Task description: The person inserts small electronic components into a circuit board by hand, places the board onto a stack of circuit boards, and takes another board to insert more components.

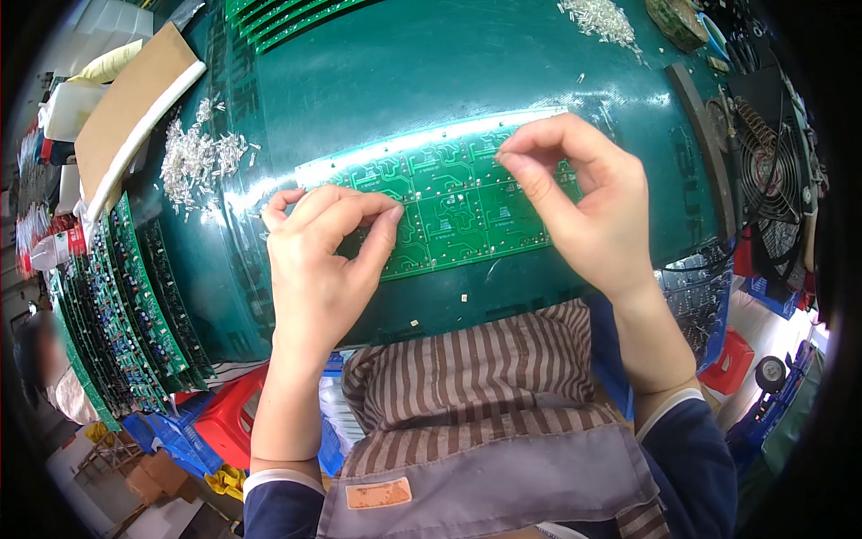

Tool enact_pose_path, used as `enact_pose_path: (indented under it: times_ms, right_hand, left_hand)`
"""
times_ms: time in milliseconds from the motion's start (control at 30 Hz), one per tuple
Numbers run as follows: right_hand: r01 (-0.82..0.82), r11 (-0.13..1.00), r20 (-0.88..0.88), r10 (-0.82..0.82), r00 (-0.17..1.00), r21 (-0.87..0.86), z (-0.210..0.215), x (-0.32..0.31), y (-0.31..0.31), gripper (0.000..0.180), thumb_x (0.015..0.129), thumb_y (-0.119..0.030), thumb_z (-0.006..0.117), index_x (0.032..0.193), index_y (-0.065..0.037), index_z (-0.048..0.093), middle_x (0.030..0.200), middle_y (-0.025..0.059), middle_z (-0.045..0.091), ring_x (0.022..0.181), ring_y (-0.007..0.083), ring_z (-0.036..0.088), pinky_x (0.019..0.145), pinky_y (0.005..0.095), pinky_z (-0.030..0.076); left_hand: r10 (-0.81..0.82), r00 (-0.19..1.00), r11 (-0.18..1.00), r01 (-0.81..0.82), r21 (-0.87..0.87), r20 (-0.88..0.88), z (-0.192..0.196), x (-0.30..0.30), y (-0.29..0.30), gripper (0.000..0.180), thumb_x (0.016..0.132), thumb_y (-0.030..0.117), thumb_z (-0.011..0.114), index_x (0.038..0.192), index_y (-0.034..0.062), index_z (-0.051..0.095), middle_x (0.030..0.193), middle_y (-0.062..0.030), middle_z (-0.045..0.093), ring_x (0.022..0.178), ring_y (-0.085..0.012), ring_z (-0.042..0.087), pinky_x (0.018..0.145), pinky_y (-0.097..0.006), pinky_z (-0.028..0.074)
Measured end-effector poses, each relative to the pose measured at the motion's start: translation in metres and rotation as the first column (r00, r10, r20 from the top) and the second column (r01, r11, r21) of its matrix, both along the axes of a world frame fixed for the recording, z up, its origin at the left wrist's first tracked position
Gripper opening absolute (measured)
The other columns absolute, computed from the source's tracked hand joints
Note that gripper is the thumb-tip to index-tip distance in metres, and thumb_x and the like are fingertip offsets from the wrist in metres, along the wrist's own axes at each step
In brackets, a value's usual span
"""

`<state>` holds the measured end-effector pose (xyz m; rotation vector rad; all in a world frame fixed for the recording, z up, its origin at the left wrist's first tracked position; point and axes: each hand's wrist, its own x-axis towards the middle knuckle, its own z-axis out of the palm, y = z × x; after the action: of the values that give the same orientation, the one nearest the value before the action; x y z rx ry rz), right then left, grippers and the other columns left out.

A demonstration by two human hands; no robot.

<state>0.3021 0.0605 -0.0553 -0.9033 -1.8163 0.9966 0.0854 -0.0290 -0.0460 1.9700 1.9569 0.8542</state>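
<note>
A green printed circuit board (489, 211) with pale traces and small white parts lies flat on the green work mat (395, 90). My left hand (328, 238) is over the board's left part, thumb and forefinger closed in a pinch near its middle. Above the board's right part, my right hand (593, 193) also pinches thumb and forefinger together, the tips near the board's far edge. Whatever either pinch holds is too small to make out. Two tiny pale parts (464, 297) lie on the mat between the board and my lap.
One pile of small clear-white components (199, 154) lies at the left, another pile (600, 20) at the far right. Upright populated boards (135, 305) stand at the left edge, more green boards (287, 20) at the back. A dark bar (703, 148) and a fan (768, 166) are at the right.
</note>
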Motion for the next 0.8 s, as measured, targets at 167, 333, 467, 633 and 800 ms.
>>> enact_pose_path:
  times_ms: [167, 333, 467, 633, 800]
  right_hand:
    - [-0.018, 0.999, 0.003, 0.018, 1.000, -0.040, 0.002, -0.005, -0.006, 0.008, 0.086, 0.001, 0.069, 0.093, 0.000, 0.070, 0.083, 0.0080, 0.071, 0.076, 0.0153, 0.067, 0.069, 0.0274, 0.051]
    - [-0.060, 0.993, 0.052, 0.065, 0.997, -0.100, 0.006, -0.006, -0.009, 0.008, 0.092, 0.003, 0.067, 0.100, 0.002, 0.068, 0.093, 0.0056, 0.069, 0.085, 0.0104, 0.062, 0.079, 0.0238, 0.049]
    - [-0.075, 0.990, 0.038, 0.080, 0.996, -0.119, 0.006, -0.008, -0.011, 0.009, 0.092, 0.003, 0.066, 0.101, 0.003, 0.067, 0.094, 0.0061, 0.069, 0.085, 0.0107, 0.063, 0.080, 0.0238, 0.049]
    - [-0.095, 0.986, -0.029, 0.092, 0.995, -0.136, 0.007, -0.015, -0.012, 0.009, 0.089, 0.004, 0.067, 0.098, 0.003, 0.068, 0.090, 0.0083, 0.070, 0.084, 0.0142, 0.066, 0.076, 0.0263, 0.052]
    - [-0.177, 0.929, -0.216, 0.109, 0.970, -0.325, 0.008, -0.029, -0.020, 0.007, 0.090, 0.003, 0.067, 0.097, 0.003, 0.069, 0.093, 0.0073, 0.070, 0.085, 0.0118, 0.065, 0.078, 0.0261, 0.052]
  left_hand:
    - [-0.015, 0.999, 0.999, 0.016, 0.039, -0.031, -0.002, -0.001, -0.001, 0.005, 0.082, 0.011, 0.078, 0.083, 0.0128, 0.073, 0.080, 0.0018, 0.068, 0.075, -0.0155, 0.064, 0.094, -0.041, 0.035]
    - [-0.085, 0.988, 0.995, 0.092, 0.046, -0.127, 0.004, -0.004, 0.003, 0.005, 0.082, 0.010, 0.076, 0.085, 0.0122, 0.072, 0.082, 0.0014, 0.067, 0.079, -0.0168, 0.064, 0.095, -0.043, 0.034]
    - [-0.143, 0.975, 0.988, 0.150, 0.033, -0.171, 0.009, -0.004, 0.005, 0.007, 0.080, 0.008, 0.076, 0.086, 0.0111, 0.073, 0.083, 0.0009, 0.067, 0.080, -0.0166, 0.064, 0.096, -0.043, 0.035]
    - [-0.109, 0.969, 0.992, 0.121, 0.040, -0.224, 0.009, -0.002, 0.000, 0.009, 0.079, 0.008, 0.077, 0.087, 0.0119, 0.075, 0.081, 0.0016, 0.067, 0.078, -0.0146, 0.064, 0.096, -0.041, 0.035]
    - [-0.067, 0.989, 0.994, 0.078, 0.077, -0.130, -0.006, -0.004, -0.008, 0.014, 0.078, 0.010, 0.077, 0.091, 0.0129, 0.075, 0.083, 0.0024, 0.062, 0.081, -0.0167, 0.060, 0.094, -0.047, 0.033]
